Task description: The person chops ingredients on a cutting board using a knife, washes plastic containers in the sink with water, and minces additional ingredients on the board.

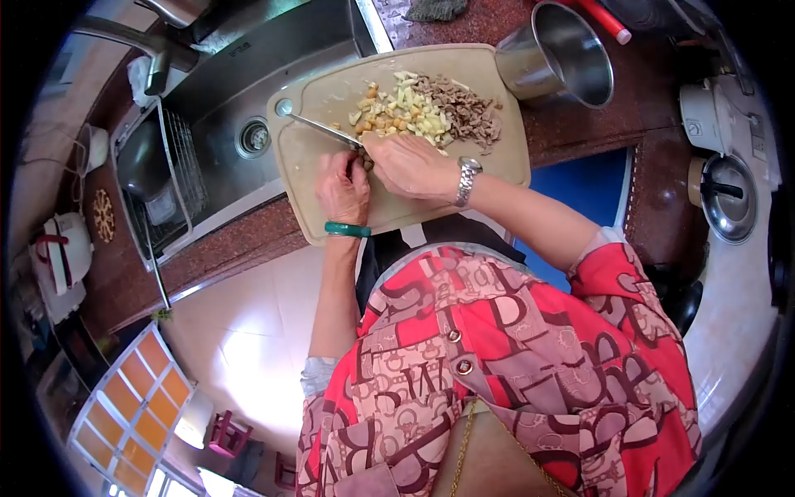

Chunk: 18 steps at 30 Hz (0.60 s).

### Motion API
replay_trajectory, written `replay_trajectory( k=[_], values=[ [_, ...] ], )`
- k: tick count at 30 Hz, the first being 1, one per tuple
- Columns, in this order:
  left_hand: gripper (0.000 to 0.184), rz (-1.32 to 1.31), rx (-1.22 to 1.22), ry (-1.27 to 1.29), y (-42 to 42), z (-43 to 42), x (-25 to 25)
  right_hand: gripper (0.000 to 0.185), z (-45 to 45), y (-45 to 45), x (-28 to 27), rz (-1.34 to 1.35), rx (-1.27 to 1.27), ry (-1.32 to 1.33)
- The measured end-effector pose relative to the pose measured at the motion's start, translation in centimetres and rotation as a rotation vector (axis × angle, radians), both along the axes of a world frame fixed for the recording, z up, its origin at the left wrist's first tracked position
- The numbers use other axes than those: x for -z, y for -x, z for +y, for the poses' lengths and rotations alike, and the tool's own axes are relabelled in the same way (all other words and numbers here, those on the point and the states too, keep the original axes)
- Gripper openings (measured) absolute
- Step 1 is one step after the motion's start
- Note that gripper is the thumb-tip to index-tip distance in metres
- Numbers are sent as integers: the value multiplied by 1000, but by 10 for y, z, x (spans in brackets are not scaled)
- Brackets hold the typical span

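Cutting appears in hand: right hand (411,168) gripping the knife (326,130) over the cutting board (493,166); left hand (342,190) at brown pieces (367,160), its grip unclear. Next stroke likely calls for that hand well clear.

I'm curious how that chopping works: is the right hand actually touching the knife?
Touching. The head view shows the blade of the knife running straight into the closed right hand; the handle is hidden.
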<state>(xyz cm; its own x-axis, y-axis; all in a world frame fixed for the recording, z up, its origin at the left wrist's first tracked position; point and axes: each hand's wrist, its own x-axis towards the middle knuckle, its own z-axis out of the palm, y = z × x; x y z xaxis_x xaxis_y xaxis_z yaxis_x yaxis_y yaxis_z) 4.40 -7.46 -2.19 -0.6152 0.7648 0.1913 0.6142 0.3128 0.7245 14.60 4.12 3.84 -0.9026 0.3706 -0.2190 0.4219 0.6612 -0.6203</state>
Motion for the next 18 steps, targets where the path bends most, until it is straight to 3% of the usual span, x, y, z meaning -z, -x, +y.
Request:
replay_trajectory(
  k=[8, 14, 18],
  values=[
    [6, -44, -23, -26, 0, -3, 4, 17, 7, -21, -5, 82, -2, 99],
    [5, 27, -34, 14, -2, -2, 3, 18, -10, -15, -4, -58, 31, 48],
    [4, 31, -2, 18, 3, -3, 3, 18, -3, -2, 13, 27, 22, 33]
  ],
)
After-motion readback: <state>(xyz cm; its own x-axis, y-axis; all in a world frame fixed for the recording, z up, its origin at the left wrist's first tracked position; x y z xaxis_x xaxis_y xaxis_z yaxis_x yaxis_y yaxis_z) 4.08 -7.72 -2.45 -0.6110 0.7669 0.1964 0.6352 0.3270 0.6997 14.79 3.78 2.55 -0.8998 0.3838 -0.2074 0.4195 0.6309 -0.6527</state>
